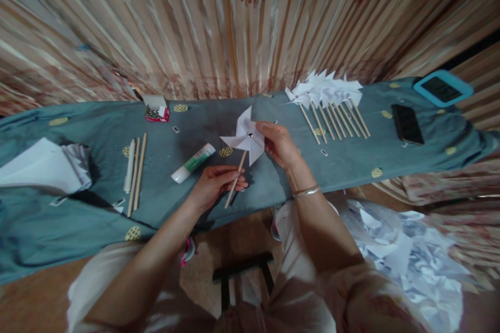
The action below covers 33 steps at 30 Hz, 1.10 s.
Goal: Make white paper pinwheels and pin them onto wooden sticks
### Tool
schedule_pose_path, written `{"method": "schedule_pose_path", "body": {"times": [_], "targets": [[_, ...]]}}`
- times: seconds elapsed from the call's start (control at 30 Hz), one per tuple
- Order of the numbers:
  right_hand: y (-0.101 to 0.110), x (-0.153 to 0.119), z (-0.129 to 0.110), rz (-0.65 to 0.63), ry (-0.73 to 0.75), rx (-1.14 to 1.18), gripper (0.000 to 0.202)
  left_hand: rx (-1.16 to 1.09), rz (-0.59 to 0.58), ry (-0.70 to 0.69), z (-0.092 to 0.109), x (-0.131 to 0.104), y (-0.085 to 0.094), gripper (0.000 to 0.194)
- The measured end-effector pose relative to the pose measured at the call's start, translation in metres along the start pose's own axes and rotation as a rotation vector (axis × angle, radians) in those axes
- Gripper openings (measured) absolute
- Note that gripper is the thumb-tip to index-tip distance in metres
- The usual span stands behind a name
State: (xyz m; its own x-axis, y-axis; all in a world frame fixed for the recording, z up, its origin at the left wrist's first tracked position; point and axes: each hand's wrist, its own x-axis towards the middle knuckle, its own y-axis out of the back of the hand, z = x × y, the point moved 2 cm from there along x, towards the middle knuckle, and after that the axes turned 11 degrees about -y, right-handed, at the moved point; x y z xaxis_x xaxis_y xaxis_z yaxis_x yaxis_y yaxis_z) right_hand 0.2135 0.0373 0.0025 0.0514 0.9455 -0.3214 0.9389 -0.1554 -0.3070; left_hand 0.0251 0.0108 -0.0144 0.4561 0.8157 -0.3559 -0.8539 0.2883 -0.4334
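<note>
A white paper pinwheel [245, 135] with a silver pin at its centre is held above the cloth-covered table. My left hand [219, 181] is closed around its wooden stick [242, 162], thumb on top, and the stick's lower end pokes out below the fingers. At the pinwheel's right side, my right hand [278, 141] pinches a paper blade between thumb and fingers; some fingertips are hidden behind the paper. A glue stick [193, 163] with a green label lies just left of the pinwheel.
Finished pinwheels [328, 91] lie in a row at the back right. Leftward are loose wooden sticks [140, 171], a white pen-like stick [129, 166], a small box of pins [156, 109] and stacked paper [47, 166]. A phone [407, 124] and blue-framed clock [443, 88] sit right. Crumpled paper [410, 260] lies below.
</note>
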Motion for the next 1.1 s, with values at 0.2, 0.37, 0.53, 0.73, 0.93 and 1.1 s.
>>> {"method": "schedule_pose_path", "body": {"times": [0.2, 0.37, 0.53, 0.73, 0.93, 1.1], "targets": [[0.001, 0.004, 0.005, 0.031, 0.02, 0.039, 0.043, 0.017, -0.003, 0.009, 0.0, 0.001, 0.0, 0.023], [0.003, 0.007, 0.011, 0.073, 0.053, 0.033, 0.043, 0.005, 0.003, 0.014, -0.001, 0.001, 0.0, 0.02], [0.003, 0.01, 0.016, 0.11, 0.054, 0.074, 0.04, -0.001, 0.002, 0.011, -0.001, 0.001, -0.001, 0.019], [-0.001, 0.009, 0.014, 0.128, 0.08, 0.098, 0.04, 0.001, 0.012, 0.027, -0.002, 0.001, 0.0, 0.018], [-0.004, 0.008, 0.013, 0.103, 0.064, 0.117, 0.033, -0.001, 0.015, 0.036, -0.001, 0.0, -0.001, 0.015], [-0.006, 0.006, 0.012, 0.11, 0.058, 0.11, 0.029, 0.006, 0.009, 0.035, -0.001, 0.0, -0.001, 0.015]]}}
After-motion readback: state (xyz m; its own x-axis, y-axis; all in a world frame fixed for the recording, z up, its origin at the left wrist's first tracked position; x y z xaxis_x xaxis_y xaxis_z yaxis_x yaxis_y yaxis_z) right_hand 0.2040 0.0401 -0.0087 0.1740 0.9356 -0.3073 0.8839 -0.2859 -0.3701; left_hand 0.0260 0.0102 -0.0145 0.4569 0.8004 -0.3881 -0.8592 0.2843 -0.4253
